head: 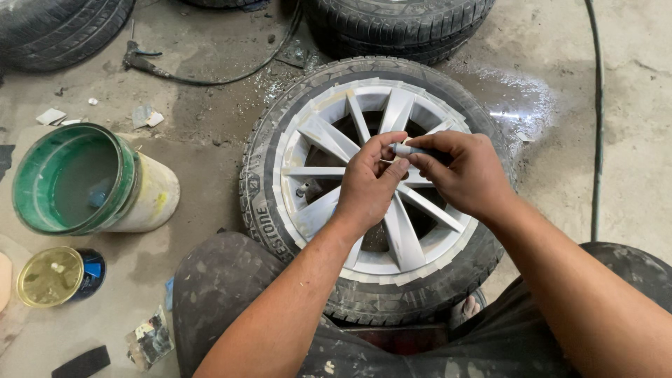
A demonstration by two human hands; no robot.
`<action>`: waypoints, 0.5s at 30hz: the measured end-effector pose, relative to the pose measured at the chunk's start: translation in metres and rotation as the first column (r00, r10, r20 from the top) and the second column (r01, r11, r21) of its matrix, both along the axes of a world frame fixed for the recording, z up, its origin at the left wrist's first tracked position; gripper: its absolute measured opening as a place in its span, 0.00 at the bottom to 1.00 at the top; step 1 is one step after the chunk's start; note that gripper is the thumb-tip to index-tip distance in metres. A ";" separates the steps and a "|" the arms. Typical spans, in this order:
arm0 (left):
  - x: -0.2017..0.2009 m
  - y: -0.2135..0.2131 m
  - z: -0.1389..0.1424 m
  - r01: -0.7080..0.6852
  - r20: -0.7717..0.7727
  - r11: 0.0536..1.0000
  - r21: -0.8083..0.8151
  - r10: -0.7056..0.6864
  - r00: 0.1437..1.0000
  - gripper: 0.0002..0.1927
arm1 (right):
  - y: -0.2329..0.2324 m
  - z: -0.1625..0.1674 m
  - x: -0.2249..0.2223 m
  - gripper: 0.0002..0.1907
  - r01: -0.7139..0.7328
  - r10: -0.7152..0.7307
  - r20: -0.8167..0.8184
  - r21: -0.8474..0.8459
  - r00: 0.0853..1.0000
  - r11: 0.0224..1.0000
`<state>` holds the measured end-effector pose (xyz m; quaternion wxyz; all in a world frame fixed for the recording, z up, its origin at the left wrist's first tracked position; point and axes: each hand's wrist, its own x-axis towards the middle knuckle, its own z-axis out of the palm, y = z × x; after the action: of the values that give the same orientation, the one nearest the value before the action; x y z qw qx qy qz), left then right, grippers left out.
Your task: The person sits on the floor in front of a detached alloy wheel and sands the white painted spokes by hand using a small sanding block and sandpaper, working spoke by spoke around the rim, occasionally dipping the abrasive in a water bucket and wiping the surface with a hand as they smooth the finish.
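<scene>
Dusty concrete floor (pixel 560 140) holds a taped wheel (pixel 374 189), and above its middle the left hand (pixel 367 185) and right hand (pixel 465 175) pinch a small grey tube (pixel 408 149), likely being opened, needing a careful twist.

We see the wheel (pixel 371 189) flat on the floor (pixel 616 140), bucket (pixel 87 178) left, can (pixel 59 275) nearer, tyres (pixel 399 24) beyond.

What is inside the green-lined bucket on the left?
The bucket lies tilted, its mouth open toward the camera. A green-coated inner wall shows, with a small bluish object against grey contents. Its base is hidden by the wall.
</scene>
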<state>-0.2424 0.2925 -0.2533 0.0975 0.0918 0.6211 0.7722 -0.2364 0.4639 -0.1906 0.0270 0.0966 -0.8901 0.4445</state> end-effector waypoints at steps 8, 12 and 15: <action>-0.003 -0.004 0.005 -0.002 0.068 0.998 -0.060 0.006 0.998 0.15 | -0.004 -0.010 -0.001 0.11 0.093 -0.047 0.254 -0.169 0.966 0.981; -0.004 -0.007 0.010 -0.021 0.003 0.991 -0.129 0.021 1.000 0.14 | -0.002 -0.014 -0.003 0.11 0.070 0.016 0.268 -0.306 0.963 0.949; -0.004 -0.007 0.015 -0.038 -0.055 0.988 -0.149 0.031 0.998 0.13 | 0.000 -0.018 -0.004 0.12 0.059 0.073 0.277 -0.437 0.958 0.898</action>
<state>-0.2469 0.2851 -0.2387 0.0743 0.0938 0.6811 0.7223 -0.2402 0.4640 -0.2082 -0.0827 0.0257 -0.7604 0.6436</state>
